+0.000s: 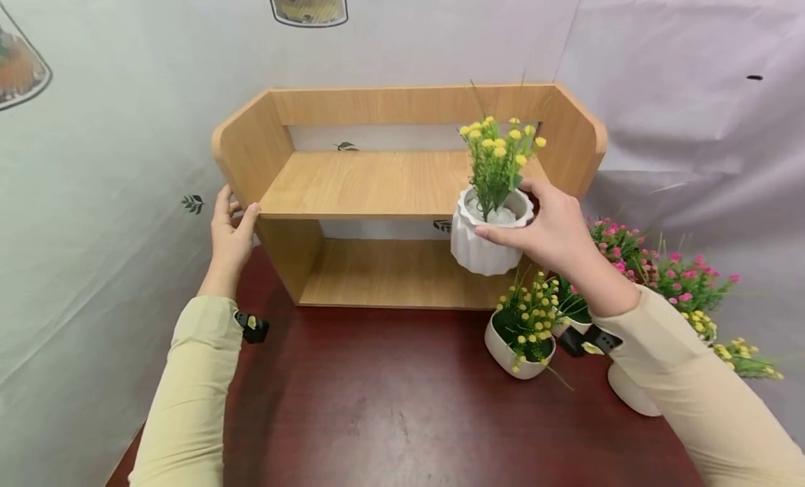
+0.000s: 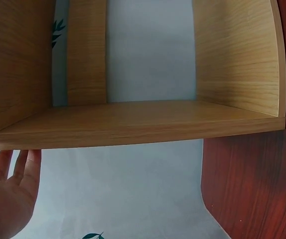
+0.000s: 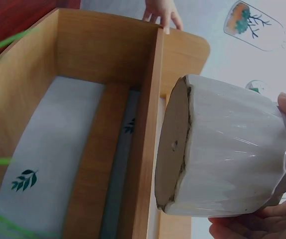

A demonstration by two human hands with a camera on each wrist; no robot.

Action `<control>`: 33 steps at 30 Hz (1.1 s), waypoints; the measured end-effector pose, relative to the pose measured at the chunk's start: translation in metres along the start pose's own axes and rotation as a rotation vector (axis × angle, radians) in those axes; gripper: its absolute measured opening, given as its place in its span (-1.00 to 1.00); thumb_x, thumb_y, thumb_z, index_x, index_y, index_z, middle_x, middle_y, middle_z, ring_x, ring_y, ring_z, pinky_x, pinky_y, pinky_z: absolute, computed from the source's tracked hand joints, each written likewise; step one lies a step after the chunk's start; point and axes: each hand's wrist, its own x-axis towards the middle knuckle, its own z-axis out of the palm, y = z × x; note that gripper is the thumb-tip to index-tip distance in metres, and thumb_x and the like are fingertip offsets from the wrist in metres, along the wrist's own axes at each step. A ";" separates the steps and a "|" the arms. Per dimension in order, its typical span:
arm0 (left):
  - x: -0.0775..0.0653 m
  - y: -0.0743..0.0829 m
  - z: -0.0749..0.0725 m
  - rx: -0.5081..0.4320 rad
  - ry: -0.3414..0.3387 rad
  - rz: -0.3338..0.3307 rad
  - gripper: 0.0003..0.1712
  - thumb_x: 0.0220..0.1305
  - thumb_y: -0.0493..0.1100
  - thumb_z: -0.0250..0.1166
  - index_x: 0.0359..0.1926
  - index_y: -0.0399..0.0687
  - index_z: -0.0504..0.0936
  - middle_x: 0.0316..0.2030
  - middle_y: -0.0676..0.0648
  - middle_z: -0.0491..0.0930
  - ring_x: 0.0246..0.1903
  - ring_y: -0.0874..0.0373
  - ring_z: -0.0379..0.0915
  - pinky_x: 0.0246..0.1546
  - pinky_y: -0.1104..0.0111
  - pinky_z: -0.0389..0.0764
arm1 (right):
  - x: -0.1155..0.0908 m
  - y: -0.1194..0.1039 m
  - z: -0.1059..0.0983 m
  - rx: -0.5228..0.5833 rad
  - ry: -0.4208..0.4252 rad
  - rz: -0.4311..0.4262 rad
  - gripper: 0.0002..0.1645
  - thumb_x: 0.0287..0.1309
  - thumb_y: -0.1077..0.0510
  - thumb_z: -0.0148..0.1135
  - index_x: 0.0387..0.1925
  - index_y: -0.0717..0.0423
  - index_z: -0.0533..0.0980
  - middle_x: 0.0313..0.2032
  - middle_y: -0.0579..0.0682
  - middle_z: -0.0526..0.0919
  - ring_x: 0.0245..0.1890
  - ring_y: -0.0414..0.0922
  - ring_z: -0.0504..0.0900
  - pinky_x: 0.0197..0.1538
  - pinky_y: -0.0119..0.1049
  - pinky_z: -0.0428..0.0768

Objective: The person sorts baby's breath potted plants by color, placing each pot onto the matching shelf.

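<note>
My right hand (image 1: 560, 228) holds a white fluted flower pot (image 1: 481, 248) by its rim, thumb at the near side and fingers at the far side. Yellow flowers (image 1: 497, 148) on green stems stand upright in it. The pot hangs in front of the right part of the wooden shelf unit (image 1: 371, 183), and its flat underside (image 3: 174, 144) shows in the right wrist view. On the opposite end, my left hand (image 1: 229, 239) rests against the outside of the unit's left side panel, thumb tip near the front edge, fingers fairly straight.
A white pot with yellow flowers (image 1: 520, 340) stands on the dark red table (image 1: 377, 396) before the unit's right end. Behind my right forearm are more potted plants with pink flowers (image 1: 692, 277) and yellow ones. Pale cloth walls (image 1: 126, 158) close off the back and left.
</note>
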 end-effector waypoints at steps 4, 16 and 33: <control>0.002 0.002 -0.002 0.005 0.004 0.009 -0.40 0.36 -0.26 0.07 0.39 -0.04 0.19 -0.19 0.21 0.38 -0.29 0.42 0.39 -0.17 0.49 0.43 | 0.014 -0.009 0.004 0.046 -0.024 0.033 -0.24 -0.21 -0.22 0.49 -0.01 0.11 0.50 -0.21 0.10 0.59 -0.27 -0.06 0.49 -0.30 -0.24 0.38; 0.013 -0.023 -0.002 0.062 0.017 -0.007 -0.39 0.40 -0.16 0.06 0.42 0.24 0.17 -0.07 0.10 0.42 -0.10 0.24 0.42 0.01 0.31 0.46 | 0.053 -0.017 0.016 0.056 -0.031 0.062 -0.10 -0.19 -0.28 0.44 0.09 0.19 0.43 -0.03 0.12 0.55 -0.11 -0.02 0.47 -0.18 -0.21 0.41; -0.004 0.007 -0.001 0.062 0.001 -0.037 -0.40 0.38 -0.23 0.06 0.40 0.12 0.20 -0.18 0.17 0.37 -0.20 0.37 0.39 -0.12 0.40 0.47 | 0.080 -0.004 0.043 0.078 0.010 0.136 0.02 -0.21 -0.31 0.43 0.20 0.21 0.37 0.10 0.15 0.52 0.04 0.03 0.48 0.03 -0.10 0.46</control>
